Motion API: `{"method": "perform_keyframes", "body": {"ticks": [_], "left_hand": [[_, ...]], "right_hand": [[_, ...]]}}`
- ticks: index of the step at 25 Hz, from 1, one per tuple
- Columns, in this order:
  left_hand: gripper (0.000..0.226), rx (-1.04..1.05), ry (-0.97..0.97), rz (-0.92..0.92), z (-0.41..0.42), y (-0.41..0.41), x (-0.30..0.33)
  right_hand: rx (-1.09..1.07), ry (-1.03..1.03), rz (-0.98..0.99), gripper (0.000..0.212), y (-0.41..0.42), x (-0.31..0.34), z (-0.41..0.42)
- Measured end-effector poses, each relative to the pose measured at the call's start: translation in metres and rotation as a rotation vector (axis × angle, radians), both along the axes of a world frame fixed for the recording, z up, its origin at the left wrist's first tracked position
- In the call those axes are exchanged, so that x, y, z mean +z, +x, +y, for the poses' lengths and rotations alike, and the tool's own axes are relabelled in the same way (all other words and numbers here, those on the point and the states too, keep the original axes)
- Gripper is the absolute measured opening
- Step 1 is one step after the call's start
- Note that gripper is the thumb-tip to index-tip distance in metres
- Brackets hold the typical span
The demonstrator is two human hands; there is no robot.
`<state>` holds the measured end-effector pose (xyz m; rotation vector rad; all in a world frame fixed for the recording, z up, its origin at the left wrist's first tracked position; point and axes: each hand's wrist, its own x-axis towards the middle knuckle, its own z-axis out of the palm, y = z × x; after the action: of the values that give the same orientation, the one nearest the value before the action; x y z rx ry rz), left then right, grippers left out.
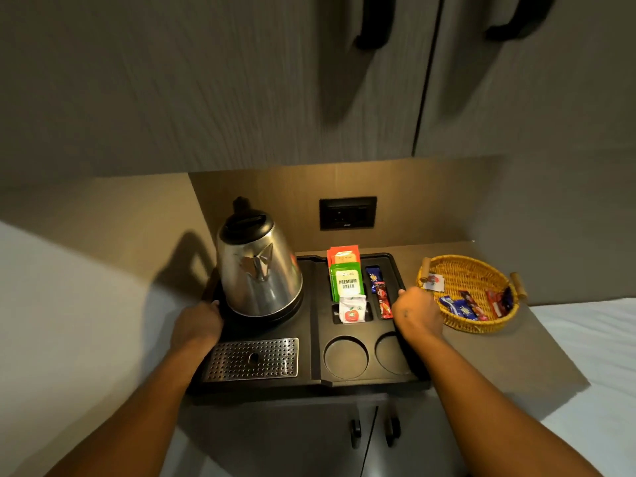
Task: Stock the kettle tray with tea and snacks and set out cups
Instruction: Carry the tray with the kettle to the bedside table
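Note:
A black kettle tray (311,352) sits on the counter. On its left stands a steel kettle (258,270), with a perforated metal drip plate (253,359) in front. Its slots hold orange and green tea packets (346,282), a white sachet (351,308) and red and blue stick sachets (380,292). Two round cup recesses (346,358) hold nothing. My left hand (198,323) grips the tray's left edge. My right hand (416,313) grips its right edge. A yellow wicker basket (473,270) with several snack packets (473,306) stands right of the tray.
A black wall socket (347,213) is on the back panel behind the tray. Cupboard doors with black handles (375,25) hang overhead. Lower cupboard doors with small handles (375,430) are under the counter. White surfaces lie on both sides.

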<state>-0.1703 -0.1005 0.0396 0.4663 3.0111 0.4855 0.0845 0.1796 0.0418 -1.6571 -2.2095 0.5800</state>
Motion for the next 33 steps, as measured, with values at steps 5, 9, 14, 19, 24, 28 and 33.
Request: {"method": "perform_keyframes", "body": {"ticks": [5, 9, 14, 19, 24, 28, 33], "left_hand": [[0.028, -0.163, -0.121, 0.075, 0.018, 0.019, 0.063], [0.026, -0.317, -0.191, 0.176, 0.067, 0.073, 0.091], [0.039, -0.47, 0.045, 0.135, 0.147, 0.203, 0.094], [0.041, -0.937, 0.06, 0.198, 0.215, 0.389, 0.087], [0.044, -1.187, 0.134, 0.057, 0.25, 0.589, 0.076], [0.046, -1.376, 0.13, 0.037, 0.277, 0.732, 0.069], [0.046, -1.463, 0.129, 0.026, 0.334, 0.901, 0.059]], "right_hand": [[-0.065, 0.084, 0.076, 0.031, 0.032, 0.042, 0.01], [-0.182, 0.098, 0.14, 0.031, 0.12, 0.063, 0.026], [-0.408, 0.129, 0.203, 0.031, 0.308, 0.07, 0.022], [-0.718, 0.156, 0.162, 0.029, 0.532, 0.074, -0.041], [-1.047, 0.123, 0.065, 0.021, 0.719, 0.074, -0.127], [-1.256, 0.126, 0.032, 0.023, 0.836, 0.069, -0.164], [-1.369, 0.145, 0.006, 0.023, 0.976, 0.055, -0.152]]}}
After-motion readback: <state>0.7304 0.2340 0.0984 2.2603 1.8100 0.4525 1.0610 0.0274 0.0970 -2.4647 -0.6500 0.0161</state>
